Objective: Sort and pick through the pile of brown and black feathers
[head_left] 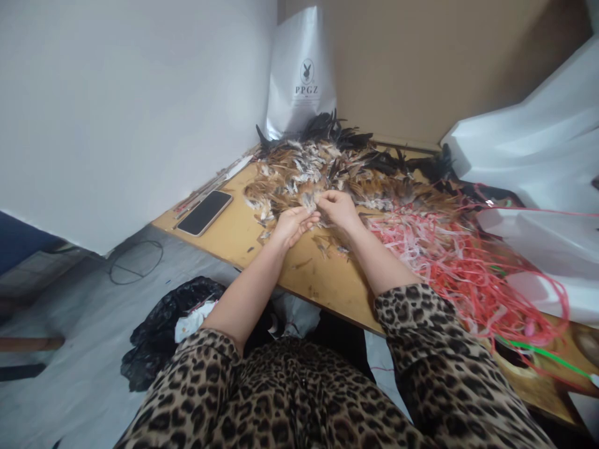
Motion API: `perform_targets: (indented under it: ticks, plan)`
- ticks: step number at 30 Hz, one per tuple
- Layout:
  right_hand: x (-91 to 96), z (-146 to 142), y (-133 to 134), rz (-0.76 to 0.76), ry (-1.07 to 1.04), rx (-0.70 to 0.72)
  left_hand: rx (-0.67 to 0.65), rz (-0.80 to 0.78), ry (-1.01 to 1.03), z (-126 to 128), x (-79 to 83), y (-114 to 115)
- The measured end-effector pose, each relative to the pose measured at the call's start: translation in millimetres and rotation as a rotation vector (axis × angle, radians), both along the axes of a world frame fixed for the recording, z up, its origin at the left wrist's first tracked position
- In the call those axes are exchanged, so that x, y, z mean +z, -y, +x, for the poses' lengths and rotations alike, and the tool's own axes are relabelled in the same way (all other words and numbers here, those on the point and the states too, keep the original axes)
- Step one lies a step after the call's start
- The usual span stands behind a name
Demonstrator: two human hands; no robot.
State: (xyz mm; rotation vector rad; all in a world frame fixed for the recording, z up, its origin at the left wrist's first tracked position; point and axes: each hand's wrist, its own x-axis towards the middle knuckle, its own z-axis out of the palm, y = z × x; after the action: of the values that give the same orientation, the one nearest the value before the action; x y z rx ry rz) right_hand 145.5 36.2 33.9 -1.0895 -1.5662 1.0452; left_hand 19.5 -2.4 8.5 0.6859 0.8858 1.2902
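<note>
A large pile of brown, white and black feathers (294,163) covers the far part of the wooden table. In front of it my two hands are close together. My left hand (294,226) is closed, its thumb and finger pinched on a small pale feather (309,199). The fingertips of my right hand (340,209) are pinched at that feather's right side. Blur hides the exact grip, and the feather's outline merges with the pile behind. A few loose brown feathers (330,244) lie on the tabletop just below my right hand.
A tangle of red and pink plastic ribbon (449,262) covers the table's right side. A phone (204,212) lies at the left edge. A white printed bag (302,68) stands behind the pile. White plastic (528,143) rises at right. A black bag (163,337) sits on the floor.
</note>
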Motion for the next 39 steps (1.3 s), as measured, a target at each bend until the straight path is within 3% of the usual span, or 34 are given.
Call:
perform_targets:
  ticks: [9,21,30,39]
  plan:
    - [-5.4,-8.6,3.7,0.014,-0.035,0.015,-0.014,-0.036,0.067,-1.1,1.5,-1.1]
    - [10.6,8.1,3.2,-0.246,-0.102,0.098,0.028,0.024,-0.084,-0.1,0.8,2.5]
    - [12.4,5.4,7.7,-0.275,-0.052,0.096,-0.028,0.074,-0.073,-2.4,-4.5,0.3]
    - [5.9,10.3,0.2,-0.429,-0.197,0.247,-0.087,0.099,-0.121,-1.1,-1.9,3.1]
